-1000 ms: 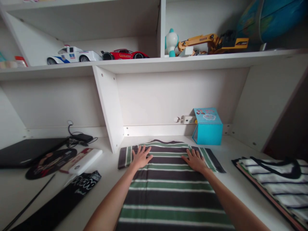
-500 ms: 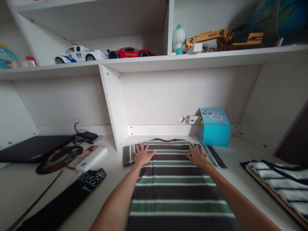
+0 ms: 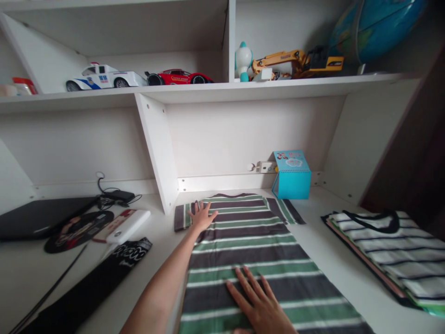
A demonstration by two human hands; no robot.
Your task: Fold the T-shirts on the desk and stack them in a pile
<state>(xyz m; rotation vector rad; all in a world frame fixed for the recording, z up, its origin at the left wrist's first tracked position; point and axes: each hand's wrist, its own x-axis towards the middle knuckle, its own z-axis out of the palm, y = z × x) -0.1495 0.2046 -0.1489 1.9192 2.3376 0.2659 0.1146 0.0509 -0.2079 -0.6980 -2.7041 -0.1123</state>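
Note:
A striped T-shirt (image 3: 239,241) in green, dark grey and white lies spread flat on the white desk, its collar toward the back wall and both short sleeves out to the sides. My left hand (image 3: 202,216) rests on its left shoulder near the sleeve, fingers spread. Lower down, my right hand (image 3: 259,301) lies flat on the shirt's body with the fingers apart. Neither hand grips the cloth. The right wrist is cut off by the bottom edge of the view.
Folded clothes (image 3: 392,250) are stacked at the right. A blue desk calendar (image 3: 294,183) stands behind the right sleeve. To the left lie black folded cloth (image 3: 100,278), a white box (image 3: 128,226) and a black laptop (image 3: 45,215). Toy cars (image 3: 104,76) sit on the shelf above.
My right hand has moved from the shirt's right shoulder down to the middle of its body. My left hand stays at the left shoulder. The view has turned slightly right.

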